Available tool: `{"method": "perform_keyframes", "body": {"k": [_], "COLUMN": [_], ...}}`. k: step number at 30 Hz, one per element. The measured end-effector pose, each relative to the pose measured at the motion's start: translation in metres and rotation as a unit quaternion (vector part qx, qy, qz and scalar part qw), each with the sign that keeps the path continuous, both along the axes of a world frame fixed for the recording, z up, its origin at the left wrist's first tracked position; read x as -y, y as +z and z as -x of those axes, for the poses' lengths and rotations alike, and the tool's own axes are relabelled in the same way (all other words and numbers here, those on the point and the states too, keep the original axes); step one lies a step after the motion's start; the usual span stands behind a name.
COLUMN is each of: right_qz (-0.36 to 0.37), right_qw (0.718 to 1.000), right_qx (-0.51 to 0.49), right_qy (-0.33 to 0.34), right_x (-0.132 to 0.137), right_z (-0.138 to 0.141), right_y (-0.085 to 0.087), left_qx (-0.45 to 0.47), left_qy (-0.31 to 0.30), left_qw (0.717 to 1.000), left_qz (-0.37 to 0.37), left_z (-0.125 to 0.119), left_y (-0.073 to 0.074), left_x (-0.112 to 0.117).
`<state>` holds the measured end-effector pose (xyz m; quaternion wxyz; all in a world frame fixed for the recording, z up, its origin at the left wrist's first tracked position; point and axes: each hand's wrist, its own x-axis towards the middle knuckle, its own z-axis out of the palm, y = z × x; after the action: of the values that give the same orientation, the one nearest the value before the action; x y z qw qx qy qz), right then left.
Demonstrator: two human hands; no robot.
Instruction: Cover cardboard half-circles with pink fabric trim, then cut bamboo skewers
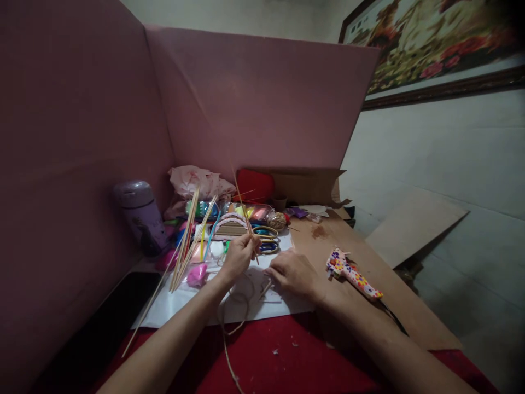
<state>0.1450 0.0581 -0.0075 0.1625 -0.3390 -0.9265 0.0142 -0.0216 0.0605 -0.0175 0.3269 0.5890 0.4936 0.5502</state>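
Note:
My left hand [240, 255] is closed around a thin wooden skewer [243, 205] that points up and away from me. My right hand [293, 273] lies knuckles up on the white paper sheet [180, 306], fingers curled over short stick pieces [266, 290] and twine; what it grips is hidden. A length of jute twine [229, 328] loops under both hands and trails toward me over the red cloth [279, 361]. A bundle of long skewers [186, 243] leans to the left of my left hand.
A flower-patterned glue gun [353, 273] lies on brown cardboard [369, 306] at the right. Behind the paper are colourful clay packs [246, 210], scissors [266, 241], a twine ball [276, 220], a purple flask [141, 216] and a pink folded board [254, 104].

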Motion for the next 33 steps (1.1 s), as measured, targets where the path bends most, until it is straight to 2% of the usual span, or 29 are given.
{"method": "perform_keyframes", "body": {"k": [3, 7, 13, 18, 23, 28, 33], "right_qz": [-0.004, -0.006, -0.002, 0.021, 0.042, 0.117, 0.122], "right_qw": [0.994, 0.977, 0.969, 0.967, 0.956, 0.931, 0.916], "right_qx": [-0.097, -0.205, -0.241, -0.250, -0.288, -0.345, -0.382], "right_qy": [-0.049, -0.057, -0.047, -0.038, -0.033, -0.006, 0.031], "right_x": [-0.007, -0.005, -0.001, 0.002, -0.002, -0.009, -0.018], "right_z": [0.001, 0.004, 0.004, 0.005, 0.012, 0.028, 0.038], "right_y": [-0.006, -0.018, -0.022, -0.025, -0.014, 0.005, -0.002], "left_qx": [-0.050, -0.107, -0.179, -0.191, -0.164, -0.152, -0.174], "left_qy": [0.014, 0.038, 0.037, 0.019, 0.006, -0.019, -0.013], "left_qw": [0.999, 0.993, 0.983, 0.981, 0.986, 0.988, 0.985], "left_qz": [0.009, 0.012, 0.007, 0.001, 0.001, 0.001, 0.004], "left_z": [0.002, 0.001, -0.005, -0.005, -0.001, 0.001, 0.001], "left_y": [-0.009, -0.017, -0.013, -0.015, -0.023, -0.026, -0.024], "left_x": [0.002, 0.008, 0.017, 0.016, 0.010, 0.008, 0.008]}}
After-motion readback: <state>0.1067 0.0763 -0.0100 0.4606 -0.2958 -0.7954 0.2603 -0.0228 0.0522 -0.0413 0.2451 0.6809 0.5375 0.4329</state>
